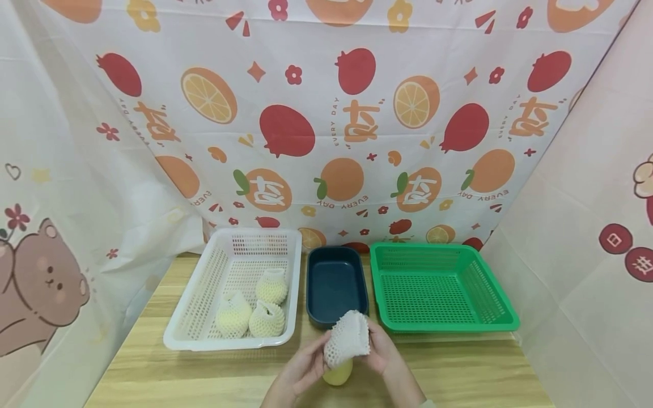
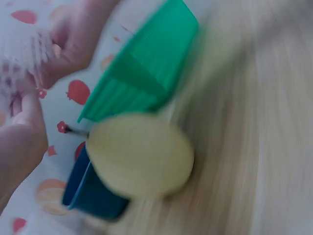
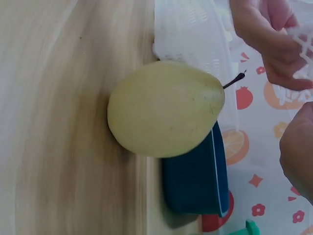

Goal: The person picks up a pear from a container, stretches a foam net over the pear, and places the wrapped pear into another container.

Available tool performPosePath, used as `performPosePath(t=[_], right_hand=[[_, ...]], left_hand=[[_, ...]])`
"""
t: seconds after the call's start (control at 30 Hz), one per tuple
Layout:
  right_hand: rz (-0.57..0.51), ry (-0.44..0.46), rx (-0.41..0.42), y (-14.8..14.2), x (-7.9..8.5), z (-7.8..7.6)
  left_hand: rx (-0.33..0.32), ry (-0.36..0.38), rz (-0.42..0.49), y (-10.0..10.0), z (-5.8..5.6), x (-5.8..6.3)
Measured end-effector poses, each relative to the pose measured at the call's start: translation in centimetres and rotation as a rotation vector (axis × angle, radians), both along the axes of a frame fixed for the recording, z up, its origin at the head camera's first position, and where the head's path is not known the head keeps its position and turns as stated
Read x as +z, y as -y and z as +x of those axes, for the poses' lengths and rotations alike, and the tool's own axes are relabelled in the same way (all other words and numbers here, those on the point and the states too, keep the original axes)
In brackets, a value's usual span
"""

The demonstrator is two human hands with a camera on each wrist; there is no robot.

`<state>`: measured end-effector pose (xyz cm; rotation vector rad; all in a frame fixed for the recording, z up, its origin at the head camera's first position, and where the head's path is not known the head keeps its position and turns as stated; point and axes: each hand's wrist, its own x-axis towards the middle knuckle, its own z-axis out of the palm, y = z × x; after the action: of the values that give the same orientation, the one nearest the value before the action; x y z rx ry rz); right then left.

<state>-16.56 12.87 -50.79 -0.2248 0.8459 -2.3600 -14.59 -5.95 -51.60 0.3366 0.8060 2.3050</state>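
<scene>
A white foam fruit net (image 1: 349, 340) is held up between both hands, above the near edge of the navy tray. My left hand (image 1: 304, 367) grips its left side, and the fingers of my right hand (image 1: 381, 352) hold it from the right. Below the net a bare yellow pear (image 1: 339, 374) stands upright on the table; the net hides its top in the head view. Both wrist views show the pear (image 3: 165, 108) whole, its dark stem pointing up and apart from the hands. The left wrist view is blurred.
On the left, a white basket (image 1: 178, 340) holds three pears in foam nets (image 1: 233, 315). A navy tray (image 1: 336, 283) stands in the middle, and a green basket (image 1: 449, 327) on the right. Patterned cloth (image 1: 326, 187) hangs behind and at the sides of the wooden table (image 1: 479, 374).
</scene>
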Motion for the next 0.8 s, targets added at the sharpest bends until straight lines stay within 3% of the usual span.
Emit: performPosePath(t=[0.1, 0.3, 0.5, 0.6, 0.8], right_hand=[[0.108, 0.007, -0.064, 0.1, -0.3, -0.2], [0.509, -0.104, -0.274, 0.7, -1.2, -0.3], [0.890, -0.195, -0.366, 1.7, -2.6, -0.2], [0.993, -0.225, -0.377, 2.0, -3.6, -0.2], [1.089, -0.281, -0.411, 2.2, -5.2, 0.1]], left_hand=[[0.038, -0.010, -0.173, 0.2, 0.2, -0.2], [0.331, 0.058, -0.384, 0.3, 0.2, -0.7], [0.524, 0.028, -0.659, -0.2, 0.0, -1.8], [0.586, 0.024, -0.775, -0.6, 0.1, -2.7], [0.642, 0.005, -0.930, -1.4, 0.3, -4.5]])
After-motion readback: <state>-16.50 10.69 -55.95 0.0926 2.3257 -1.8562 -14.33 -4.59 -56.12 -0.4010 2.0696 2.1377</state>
